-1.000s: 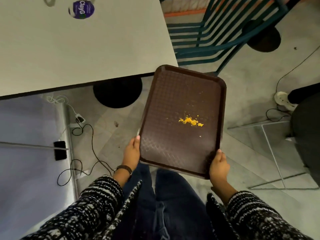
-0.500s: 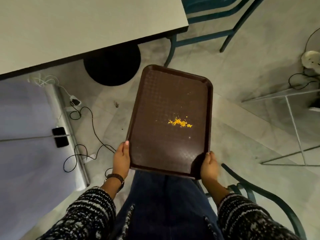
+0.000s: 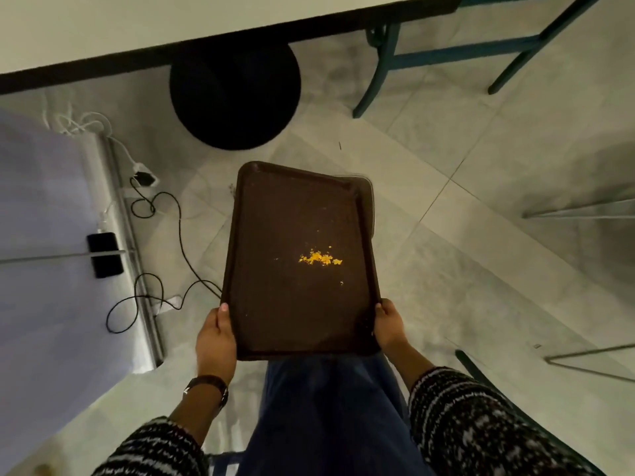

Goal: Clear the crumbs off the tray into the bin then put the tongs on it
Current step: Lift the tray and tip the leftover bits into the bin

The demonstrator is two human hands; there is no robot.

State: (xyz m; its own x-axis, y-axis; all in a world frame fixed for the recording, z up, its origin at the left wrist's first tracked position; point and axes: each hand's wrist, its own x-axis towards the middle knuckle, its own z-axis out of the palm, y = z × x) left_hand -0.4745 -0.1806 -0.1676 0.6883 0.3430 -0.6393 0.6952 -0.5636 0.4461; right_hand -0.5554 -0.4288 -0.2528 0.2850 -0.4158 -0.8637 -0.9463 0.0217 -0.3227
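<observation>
Carrying the brown tray (image 3: 292, 304) level above the floor, the left hand (image 3: 215, 341) and right hand (image 3: 390, 324) are gripping its near corners, thumbs pressing on the rim, other fingers hidden beneath. Orange crumbs (image 3: 319, 259) are sitting mid-tray. No bin or tongs are showing; finding the bin and tipping likely comes next. No writing is readable.

Readable text: none in view.
Tray (image 3: 275, 304): no lettering visible.
Table top (image 3: 137, 22): no lettering visible.
Wristwatch (image 3: 208, 384): face not legible.
</observation>
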